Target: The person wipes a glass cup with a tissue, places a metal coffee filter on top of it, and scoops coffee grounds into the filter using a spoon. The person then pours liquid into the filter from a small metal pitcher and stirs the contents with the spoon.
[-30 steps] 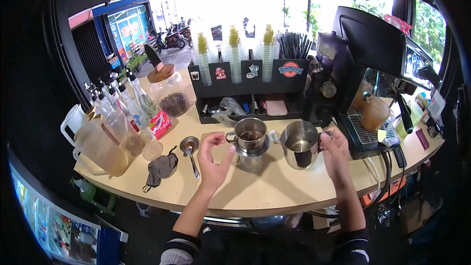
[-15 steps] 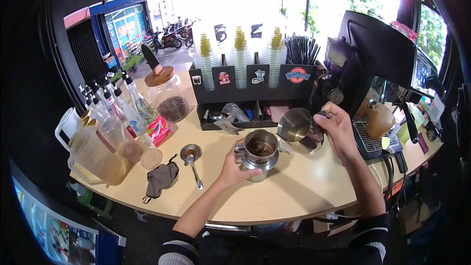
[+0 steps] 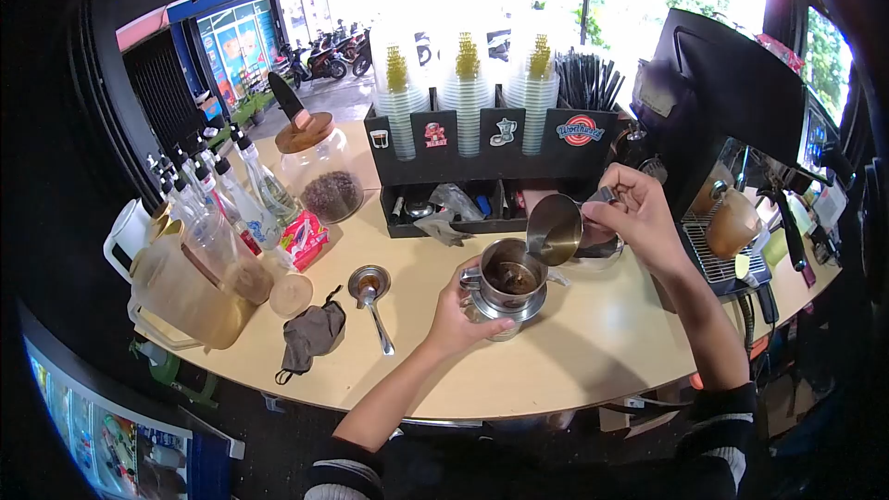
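Note:
My left hand (image 3: 460, 317) is wrapped round a metal coffee drip filter (image 3: 500, 294), which sits on a glass (image 3: 506, 332) mostly hidden beneath its flange. Dark wet coffee grounds (image 3: 512, 275) show inside the filter. In my right hand (image 3: 639, 218) is the handle of a steel milk pitcher (image 3: 557, 231), tipped to the left with its lip at the filter's right rim. Whether liquid is flowing cannot be made out. Left of the filter, a spoon (image 3: 378, 322) rests with its bowl in a small metal dish (image 3: 369, 276).
A black cup holder (image 3: 482, 164) with stacked plastic cups and straws stands behind. At right is an espresso machine (image 3: 732, 97). Plastic jugs (image 3: 190, 292), pump bottles (image 3: 243, 194), a glass jar (image 3: 329, 167) and a dark cloth mask (image 3: 313, 333) occupy the left side.
My right hand has brought the pitcher closer to the filter's rim and tilted it further. My left hand keeps its hold on the filter. The whole view has shifted slightly.

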`<move>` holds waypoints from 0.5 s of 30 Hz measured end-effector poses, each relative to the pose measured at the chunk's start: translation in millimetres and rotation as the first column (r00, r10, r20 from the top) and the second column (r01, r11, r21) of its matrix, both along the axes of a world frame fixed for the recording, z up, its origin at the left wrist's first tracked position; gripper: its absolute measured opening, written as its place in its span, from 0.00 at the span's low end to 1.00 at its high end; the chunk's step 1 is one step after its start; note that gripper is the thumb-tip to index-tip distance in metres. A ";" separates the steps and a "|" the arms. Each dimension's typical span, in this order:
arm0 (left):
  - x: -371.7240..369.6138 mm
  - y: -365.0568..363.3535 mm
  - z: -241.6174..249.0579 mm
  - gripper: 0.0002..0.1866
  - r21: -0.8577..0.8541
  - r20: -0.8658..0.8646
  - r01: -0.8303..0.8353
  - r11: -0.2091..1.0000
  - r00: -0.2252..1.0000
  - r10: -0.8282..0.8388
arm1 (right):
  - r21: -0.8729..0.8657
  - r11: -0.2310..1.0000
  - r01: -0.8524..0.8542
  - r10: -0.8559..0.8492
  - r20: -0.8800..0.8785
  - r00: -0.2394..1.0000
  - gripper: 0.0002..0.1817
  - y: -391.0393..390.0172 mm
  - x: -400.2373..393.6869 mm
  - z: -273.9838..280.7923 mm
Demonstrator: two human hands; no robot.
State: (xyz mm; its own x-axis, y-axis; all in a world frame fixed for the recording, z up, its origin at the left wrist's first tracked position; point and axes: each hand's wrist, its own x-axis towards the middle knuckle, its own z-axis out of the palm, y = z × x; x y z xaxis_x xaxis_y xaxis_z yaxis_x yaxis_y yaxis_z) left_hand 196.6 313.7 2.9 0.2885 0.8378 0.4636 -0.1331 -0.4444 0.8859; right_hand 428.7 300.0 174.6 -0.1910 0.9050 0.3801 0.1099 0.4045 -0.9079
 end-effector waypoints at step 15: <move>-0.4 -1.2 1.3 0.51 -0.006 -0.008 -0.006 1.000 1.000 0.006 | 0.058 0.998 0.008 -0.015 0.114 0.993 0.09 4.9 -14.6 12.1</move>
State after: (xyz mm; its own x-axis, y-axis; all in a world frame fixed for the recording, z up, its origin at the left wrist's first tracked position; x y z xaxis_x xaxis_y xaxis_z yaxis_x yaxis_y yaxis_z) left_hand 196.2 312.5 4.3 0.2874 0.8420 0.4565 -0.1233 -0.4401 0.8894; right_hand 414.1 304.8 186.7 -0.2258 0.8848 0.4075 0.2167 0.4535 -0.8645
